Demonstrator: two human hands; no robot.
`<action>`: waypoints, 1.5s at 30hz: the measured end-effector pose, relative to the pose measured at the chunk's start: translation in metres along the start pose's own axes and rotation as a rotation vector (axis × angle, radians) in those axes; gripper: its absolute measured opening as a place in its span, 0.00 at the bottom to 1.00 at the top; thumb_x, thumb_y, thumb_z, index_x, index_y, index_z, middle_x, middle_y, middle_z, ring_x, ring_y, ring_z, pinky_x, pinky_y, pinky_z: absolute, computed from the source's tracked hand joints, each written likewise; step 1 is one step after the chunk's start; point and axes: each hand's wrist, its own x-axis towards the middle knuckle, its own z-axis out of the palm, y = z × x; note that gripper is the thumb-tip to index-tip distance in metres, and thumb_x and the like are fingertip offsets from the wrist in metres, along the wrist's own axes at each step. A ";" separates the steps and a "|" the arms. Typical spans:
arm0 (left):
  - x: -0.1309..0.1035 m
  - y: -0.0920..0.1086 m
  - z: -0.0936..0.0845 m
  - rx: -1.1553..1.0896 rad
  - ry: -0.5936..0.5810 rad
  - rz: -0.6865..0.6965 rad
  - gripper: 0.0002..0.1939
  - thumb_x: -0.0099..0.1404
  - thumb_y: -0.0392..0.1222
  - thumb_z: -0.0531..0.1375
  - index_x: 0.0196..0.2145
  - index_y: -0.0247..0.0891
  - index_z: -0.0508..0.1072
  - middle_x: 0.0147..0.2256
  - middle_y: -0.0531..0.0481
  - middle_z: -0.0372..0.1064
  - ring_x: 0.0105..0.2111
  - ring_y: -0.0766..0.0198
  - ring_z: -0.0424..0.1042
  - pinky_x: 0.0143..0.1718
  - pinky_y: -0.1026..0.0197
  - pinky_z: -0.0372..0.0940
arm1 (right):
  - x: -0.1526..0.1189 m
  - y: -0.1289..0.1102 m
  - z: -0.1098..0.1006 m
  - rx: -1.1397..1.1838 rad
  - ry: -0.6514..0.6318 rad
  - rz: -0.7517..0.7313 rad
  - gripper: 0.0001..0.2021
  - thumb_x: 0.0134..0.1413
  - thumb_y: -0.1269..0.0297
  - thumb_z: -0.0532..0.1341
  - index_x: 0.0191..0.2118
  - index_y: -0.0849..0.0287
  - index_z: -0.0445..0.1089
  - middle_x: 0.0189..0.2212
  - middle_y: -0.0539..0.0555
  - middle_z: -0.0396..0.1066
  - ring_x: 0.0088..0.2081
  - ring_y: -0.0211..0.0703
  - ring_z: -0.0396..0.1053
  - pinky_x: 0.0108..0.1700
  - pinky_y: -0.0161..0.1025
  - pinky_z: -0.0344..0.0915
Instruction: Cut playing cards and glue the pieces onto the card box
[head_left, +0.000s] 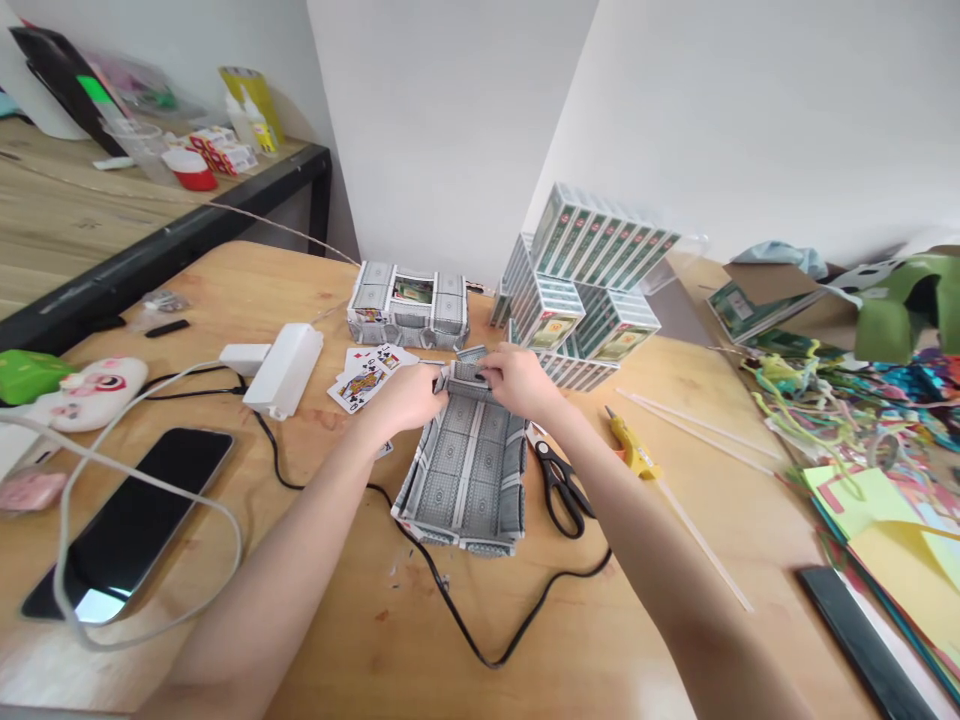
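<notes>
An open tray built from grey-backed playing cards [465, 470] lies on the table in front of me, its long sides running away from me. My left hand [411, 395] grips the far left corner of this tray, fingers closed on the card edge. At its far end, my right hand [519, 378] pinches a grey-backed playing card [470, 354] that stands up along the far wall. Whether that card is fixed there I cannot tell. Several loose playing cards [367, 377] lie face up beyond my left hand. Black-handled scissors [561, 485] rest right of the tray, partly under my right forearm.
Behind stand a second card-built box [409, 305] and stacked card packs [592, 300]. A yellow glue gun [632, 447] and clear glue sticks [705, 545] lie right. A black cable [480, 650] loops round the tray's near end. At left are a phone [135, 525] and white power strip [283, 370].
</notes>
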 end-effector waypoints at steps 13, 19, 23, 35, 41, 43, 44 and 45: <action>-0.001 0.002 -0.003 -0.099 0.020 0.031 0.12 0.53 0.35 0.50 0.30 0.36 0.73 0.27 0.49 0.71 0.27 0.62 0.67 0.27 0.64 0.55 | -0.017 0.017 0.018 0.229 0.194 -0.022 0.07 0.50 0.70 0.59 0.33 0.57 0.76 0.28 0.54 0.71 0.33 0.42 0.67 0.36 0.37 0.63; 0.001 0.001 0.000 -0.107 0.025 0.043 0.12 0.53 0.34 0.49 0.30 0.37 0.72 0.27 0.49 0.71 0.27 0.62 0.66 0.28 0.64 0.55 | -0.020 0.014 0.025 0.134 0.175 -0.053 0.10 0.54 0.71 0.55 0.35 0.57 0.75 0.26 0.53 0.66 0.31 0.40 0.65 0.33 0.35 0.61; 0.002 -0.001 0.003 -0.089 0.026 0.042 0.12 0.55 0.35 0.49 0.32 0.37 0.72 0.31 0.48 0.72 0.30 0.61 0.68 0.30 0.64 0.57 | -0.021 0.003 0.024 0.080 0.166 0.004 0.13 0.56 0.72 0.52 0.36 0.57 0.74 0.29 0.54 0.65 0.34 0.42 0.64 0.36 0.36 0.61; 0.004 0.009 0.006 -0.008 -0.006 -0.054 0.16 0.60 0.35 0.45 0.34 0.33 0.71 0.35 0.40 0.73 0.36 0.57 0.71 0.34 0.62 0.61 | -0.015 -0.017 0.028 0.029 0.110 0.076 0.13 0.59 0.70 0.50 0.41 0.56 0.72 0.38 0.55 0.72 0.42 0.43 0.67 0.42 0.35 0.62; 0.004 0.009 0.007 -0.026 0.001 -0.050 0.16 0.60 0.35 0.45 0.34 0.34 0.72 0.35 0.41 0.73 0.35 0.57 0.71 0.34 0.62 0.62 | -0.016 -0.018 0.029 -0.002 0.062 0.125 0.13 0.59 0.68 0.50 0.40 0.55 0.72 0.35 0.54 0.74 0.40 0.43 0.70 0.40 0.35 0.62; 0.004 0.010 0.007 -0.024 0.006 -0.051 0.16 0.61 0.35 0.45 0.33 0.34 0.72 0.35 0.41 0.73 0.35 0.58 0.71 0.34 0.62 0.62 | -0.017 -0.018 0.029 -0.010 0.057 0.122 0.13 0.59 0.68 0.50 0.40 0.55 0.72 0.35 0.54 0.75 0.40 0.43 0.70 0.40 0.35 0.62; 0.004 0.010 0.007 -0.022 0.007 -0.053 0.16 0.61 0.35 0.45 0.33 0.34 0.71 0.35 0.41 0.73 0.35 0.58 0.71 0.34 0.62 0.61 | -0.017 -0.018 0.029 -0.016 0.054 0.118 0.13 0.59 0.68 0.50 0.40 0.55 0.72 0.36 0.54 0.75 0.40 0.43 0.70 0.40 0.35 0.62; 0.004 0.010 0.007 -0.022 0.008 -0.056 0.16 0.61 0.35 0.44 0.33 0.34 0.71 0.35 0.41 0.73 0.35 0.58 0.71 0.34 0.62 0.61 | -0.018 -0.018 0.029 -0.024 0.050 0.115 0.14 0.59 0.69 0.49 0.41 0.55 0.71 0.37 0.54 0.74 0.40 0.44 0.70 0.40 0.35 0.62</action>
